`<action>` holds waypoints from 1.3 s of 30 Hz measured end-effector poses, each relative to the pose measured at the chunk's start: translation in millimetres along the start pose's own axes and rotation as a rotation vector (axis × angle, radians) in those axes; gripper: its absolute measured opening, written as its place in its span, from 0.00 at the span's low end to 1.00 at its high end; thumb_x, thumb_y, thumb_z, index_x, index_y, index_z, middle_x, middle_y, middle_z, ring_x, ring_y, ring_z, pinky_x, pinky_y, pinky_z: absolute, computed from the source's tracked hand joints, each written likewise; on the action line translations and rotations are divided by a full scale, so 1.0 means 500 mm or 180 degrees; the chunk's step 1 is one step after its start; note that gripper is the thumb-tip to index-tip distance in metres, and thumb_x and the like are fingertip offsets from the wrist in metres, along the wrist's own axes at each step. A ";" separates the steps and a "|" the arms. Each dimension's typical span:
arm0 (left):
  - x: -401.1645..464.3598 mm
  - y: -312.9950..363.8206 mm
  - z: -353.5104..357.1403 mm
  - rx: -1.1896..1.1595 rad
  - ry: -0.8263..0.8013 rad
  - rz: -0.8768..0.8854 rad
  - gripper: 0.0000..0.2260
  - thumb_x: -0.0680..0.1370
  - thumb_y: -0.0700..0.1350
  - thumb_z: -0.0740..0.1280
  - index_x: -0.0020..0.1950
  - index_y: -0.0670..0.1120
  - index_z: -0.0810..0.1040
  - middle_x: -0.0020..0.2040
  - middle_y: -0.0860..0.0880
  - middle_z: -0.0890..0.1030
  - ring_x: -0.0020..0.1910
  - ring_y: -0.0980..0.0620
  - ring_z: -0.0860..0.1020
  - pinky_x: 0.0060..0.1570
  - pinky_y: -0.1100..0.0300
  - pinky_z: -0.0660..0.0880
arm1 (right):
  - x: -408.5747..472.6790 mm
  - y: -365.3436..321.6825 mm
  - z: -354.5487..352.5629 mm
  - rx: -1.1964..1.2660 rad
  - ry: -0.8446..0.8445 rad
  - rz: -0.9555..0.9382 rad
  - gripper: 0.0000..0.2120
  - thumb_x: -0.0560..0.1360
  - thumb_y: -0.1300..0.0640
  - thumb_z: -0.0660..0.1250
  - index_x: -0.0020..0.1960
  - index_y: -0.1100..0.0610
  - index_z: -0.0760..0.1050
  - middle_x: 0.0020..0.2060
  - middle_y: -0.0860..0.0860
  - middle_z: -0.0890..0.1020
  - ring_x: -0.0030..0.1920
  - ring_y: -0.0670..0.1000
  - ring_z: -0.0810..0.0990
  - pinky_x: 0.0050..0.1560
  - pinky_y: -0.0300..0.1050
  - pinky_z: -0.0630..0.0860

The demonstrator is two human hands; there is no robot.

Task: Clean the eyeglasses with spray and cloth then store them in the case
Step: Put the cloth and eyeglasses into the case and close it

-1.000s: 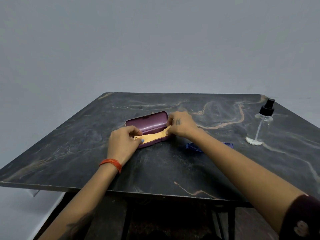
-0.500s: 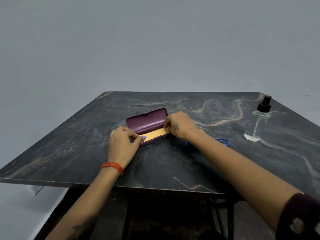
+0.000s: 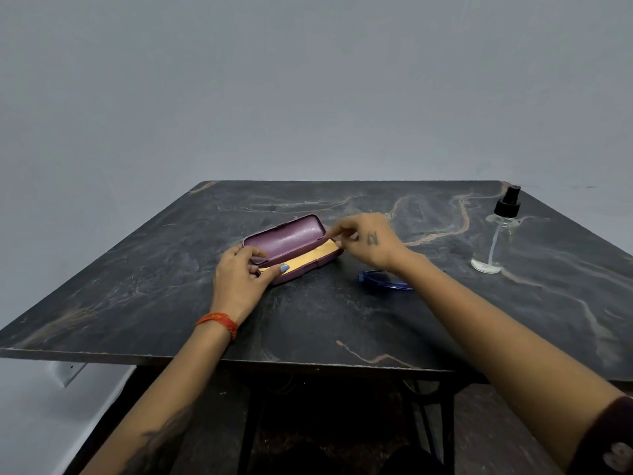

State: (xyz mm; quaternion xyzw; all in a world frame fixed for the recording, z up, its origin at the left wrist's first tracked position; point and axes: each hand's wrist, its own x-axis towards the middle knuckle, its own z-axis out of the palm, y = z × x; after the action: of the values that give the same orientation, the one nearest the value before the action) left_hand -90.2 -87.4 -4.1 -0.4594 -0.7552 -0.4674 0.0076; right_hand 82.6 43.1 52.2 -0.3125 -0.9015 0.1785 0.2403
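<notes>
Dark marble table (image 3: 171, 303): hands pinch yellow cloth (image 3: 301, 260) ends inside open case (image 3: 287, 240).

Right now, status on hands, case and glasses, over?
Left hand and right hand pressing the yellow cloth into the open purple case. Blue eyeglasses on the table, outside the case. Spray bottle clear, far right.

The right forearm (image 3: 486, 323) covers the middle and right end of the blue eyeglasses (image 3: 380, 280), so only their left end shows, at four o'clock from the purple case (image 3: 291, 240). The left hand (image 3: 239, 275) hides the case's near-left corner and that end of the yellow cloth (image 3: 301, 260); the right hand (image 3: 368, 240) hides the cloth's far end. Whether either hand pinches the cloth cannot be told.
</notes>
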 end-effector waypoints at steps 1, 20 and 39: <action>0.001 -0.001 0.001 -0.0007 0.0007 -0.0011 0.19 0.66 0.50 0.76 0.52 0.43 0.79 0.55 0.46 0.75 0.42 0.49 0.79 0.46 0.60 0.74 | -0.014 0.001 -0.012 0.0108 0.0155 0.0014 0.10 0.75 0.62 0.67 0.54 0.54 0.81 0.43 0.46 0.80 0.43 0.43 0.75 0.48 0.36 0.72; 0.009 -0.006 0.006 -0.0258 -0.0220 -0.0052 0.43 0.59 0.54 0.76 0.70 0.39 0.67 0.72 0.43 0.65 0.48 0.49 0.81 0.57 0.56 0.75 | -0.227 0.093 -0.016 -0.0833 0.0982 -0.0283 0.10 0.69 0.59 0.74 0.49 0.57 0.83 0.44 0.53 0.84 0.46 0.57 0.80 0.46 0.45 0.73; 0.003 0.004 -0.001 -0.0483 -0.0438 -0.0021 0.48 0.58 0.48 0.80 0.73 0.40 0.62 0.74 0.46 0.60 0.51 0.51 0.76 0.57 0.57 0.74 | -0.137 0.063 -0.034 -0.1510 0.1033 -0.0921 0.09 0.66 0.68 0.72 0.46 0.60 0.82 0.34 0.57 0.83 0.33 0.59 0.78 0.29 0.48 0.75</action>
State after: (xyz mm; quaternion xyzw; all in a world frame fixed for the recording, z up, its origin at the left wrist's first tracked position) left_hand -89.9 -86.5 -2.1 -0.4872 -0.7179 -0.4906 -0.0805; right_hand 154.1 25.0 29.6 -0.2528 -0.9030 -0.1249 0.3243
